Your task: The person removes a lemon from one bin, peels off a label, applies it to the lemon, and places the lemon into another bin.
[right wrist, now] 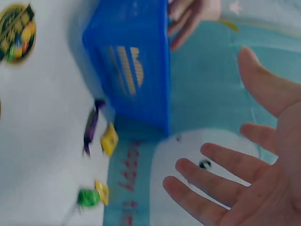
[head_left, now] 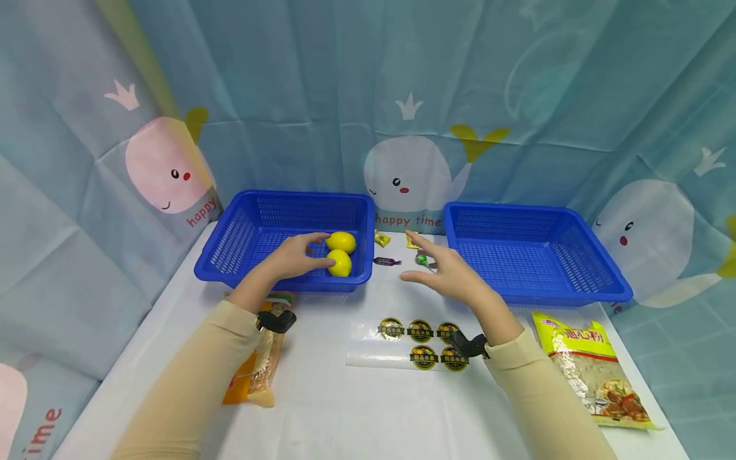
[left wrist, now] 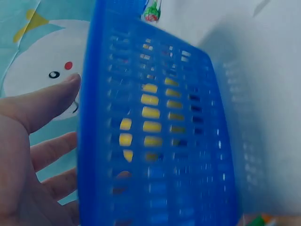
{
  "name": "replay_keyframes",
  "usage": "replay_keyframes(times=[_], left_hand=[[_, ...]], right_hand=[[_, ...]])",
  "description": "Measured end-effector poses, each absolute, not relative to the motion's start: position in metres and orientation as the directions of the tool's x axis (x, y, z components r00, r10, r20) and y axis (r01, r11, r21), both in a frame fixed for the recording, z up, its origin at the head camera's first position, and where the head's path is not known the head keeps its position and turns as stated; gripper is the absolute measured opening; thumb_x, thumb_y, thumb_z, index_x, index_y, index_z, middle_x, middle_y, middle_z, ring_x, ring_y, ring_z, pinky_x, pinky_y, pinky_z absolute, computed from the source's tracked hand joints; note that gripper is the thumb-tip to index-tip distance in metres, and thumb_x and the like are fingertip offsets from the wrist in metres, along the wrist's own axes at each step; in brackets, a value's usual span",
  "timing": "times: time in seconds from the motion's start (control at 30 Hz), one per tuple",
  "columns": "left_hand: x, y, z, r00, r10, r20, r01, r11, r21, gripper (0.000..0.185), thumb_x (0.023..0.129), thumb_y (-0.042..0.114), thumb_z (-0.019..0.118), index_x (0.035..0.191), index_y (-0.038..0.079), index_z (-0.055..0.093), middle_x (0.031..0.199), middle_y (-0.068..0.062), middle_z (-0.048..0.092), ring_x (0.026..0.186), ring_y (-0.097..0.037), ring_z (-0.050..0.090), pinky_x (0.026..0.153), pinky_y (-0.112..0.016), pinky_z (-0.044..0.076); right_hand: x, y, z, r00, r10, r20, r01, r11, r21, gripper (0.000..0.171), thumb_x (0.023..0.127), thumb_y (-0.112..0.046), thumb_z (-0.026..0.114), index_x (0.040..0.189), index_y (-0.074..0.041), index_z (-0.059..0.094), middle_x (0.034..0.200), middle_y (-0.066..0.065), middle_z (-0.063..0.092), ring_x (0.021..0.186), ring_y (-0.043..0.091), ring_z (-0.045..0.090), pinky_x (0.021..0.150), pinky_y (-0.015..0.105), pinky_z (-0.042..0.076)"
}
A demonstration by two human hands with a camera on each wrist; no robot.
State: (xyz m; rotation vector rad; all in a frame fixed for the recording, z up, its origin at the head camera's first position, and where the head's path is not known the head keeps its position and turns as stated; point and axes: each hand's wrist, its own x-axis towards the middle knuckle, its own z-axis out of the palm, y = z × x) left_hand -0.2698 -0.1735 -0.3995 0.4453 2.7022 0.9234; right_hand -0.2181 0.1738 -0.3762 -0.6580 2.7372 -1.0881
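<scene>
Two yellow lemons (head_left: 340, 262) lie against each other in the right end of the left blue basket (head_left: 368, 243). My left hand (head_left: 292, 257) hangs over that basket just left of the lemons, thumb and fingers apart. In the left wrist view the basket's slotted wall (left wrist: 160, 183) partly hides the fingers, and yellow shows through the slots. Out to the right, my right hand (head_left: 447, 271) hovers with spread fingers and holds nothing. Near it lie a green lollipop (head_left: 422, 260), a purple-wrapped candy (head_left: 386, 261) and two yellow-wrapped candies (head_left: 382, 239).
A second blue basket (head_left: 506, 255) stands at the right. The sheet of round fruit stickers (head_left: 420, 330) lies in the middle of the white table. An orange-and-clear food bag (head_left: 261, 364) is under my left forearm, and a yellow food bag (head_left: 598, 370) lies at the right.
</scene>
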Motion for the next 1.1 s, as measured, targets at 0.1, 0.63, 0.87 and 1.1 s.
replay_keyframes(times=[0.1, 0.63, 0.87, 1.1], left_hand=[[-0.277, -0.164, -0.405, -0.913, 0.377, -0.159, 0.204, 0.756, 0.622, 0.076, 0.091, 0.044, 0.073, 0.154, 0.013, 0.042, 0.150, -0.020, 0.050, 0.133, -0.041, 0.051, 0.108, -0.058, 0.044], [-0.300, -0.151, -0.424, -0.896, 0.354, -0.269, 0.119, 0.774, 0.622, 0.063, 0.090, 0.038, 0.074, 0.146, 0.015, 0.055, 0.154, -0.017, 0.046, 0.145, -0.041, 0.036, 0.119, -0.062, 0.026], [-0.306, -0.153, -0.434, -0.889, 0.375, -0.264, 0.128, 0.755, 0.643, 0.058, 0.089, 0.027, 0.077, 0.142, 0.014, 0.057, 0.146, -0.021, 0.052, 0.136, -0.042, 0.045, 0.116, -0.063, 0.030], [-0.307, -0.154, -0.435, -0.883, 0.364, -0.295, 0.087, 0.746, 0.660, 0.057, 0.087, 0.028, 0.079, 0.133, 0.007, 0.052, 0.135, -0.021, 0.055, 0.116, -0.036, 0.056, 0.105, -0.053, 0.045]], right_hand=[[-0.221, 0.157, -0.384, -0.888, -0.457, 0.047, -0.357, 0.621, -0.698, 0.086, 0.089, -0.047, 0.074, 0.160, -0.032, 0.027, 0.162, 0.004, 0.036, 0.139, 0.034, 0.049, 0.106, 0.054, 0.048], [-0.229, 0.102, -0.418, -0.907, -0.419, -0.046, -0.248, 0.620, -0.744, 0.088, 0.087, -0.052, 0.075, 0.159, -0.025, 0.032, 0.163, 0.001, 0.036, 0.142, 0.034, 0.046, 0.110, 0.050, 0.046], [-0.229, 0.097, -0.423, -0.896, -0.434, -0.093, -0.269, 0.698, -0.663, 0.090, 0.089, -0.049, 0.075, 0.161, -0.024, 0.028, 0.168, 0.006, 0.021, 0.153, 0.030, 0.025, 0.121, 0.055, 0.027], [-0.229, 0.096, -0.424, -0.910, -0.408, -0.071, -0.273, 0.719, -0.639, 0.080, 0.092, -0.047, 0.071, 0.159, -0.024, 0.033, 0.167, 0.003, 0.025, 0.152, 0.031, 0.028, 0.123, 0.055, 0.022]])
